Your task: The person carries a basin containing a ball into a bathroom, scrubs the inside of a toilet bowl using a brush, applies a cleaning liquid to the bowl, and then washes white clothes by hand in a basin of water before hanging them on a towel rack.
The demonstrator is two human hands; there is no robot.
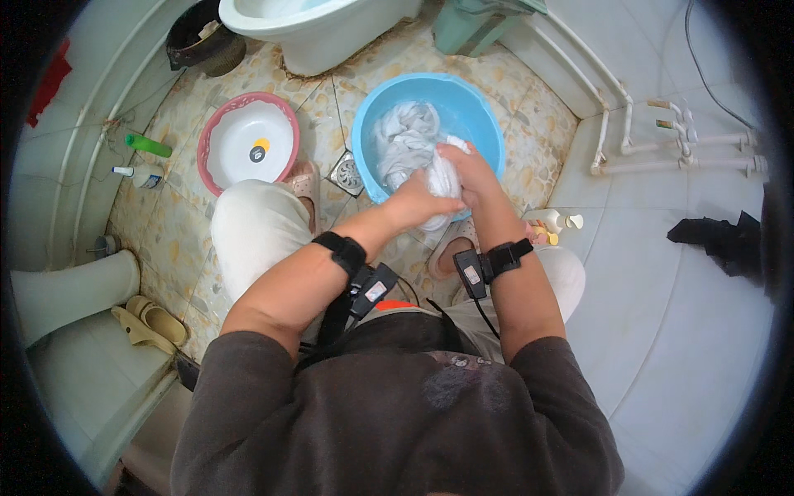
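Both of my hands grip a bunched wet white cloth point(444, 180) above the near rim of a blue plastic basin point(474, 102). My left hand point(417, 201) closes around the lower part of the bunch, its thumb pointing right. Higher up and to the right, my right hand point(474, 170) has its fingers wrapped over the same cloth. Inside the basin, more pale wet fabric point(406, 136) lies crumpled in water. Whether the held cloth joins that fabric is hidden by my hands.
Left of the blue basin stands a white basin with a pink rim point(248, 149). Between them is a floor drain point(347, 173). A toilet point(322, 37) and green bin point(471, 28) stand ahead. Pump bottles point(552, 220) sit right; a green bottle point(149, 145) and white bottle point(141, 175) left.
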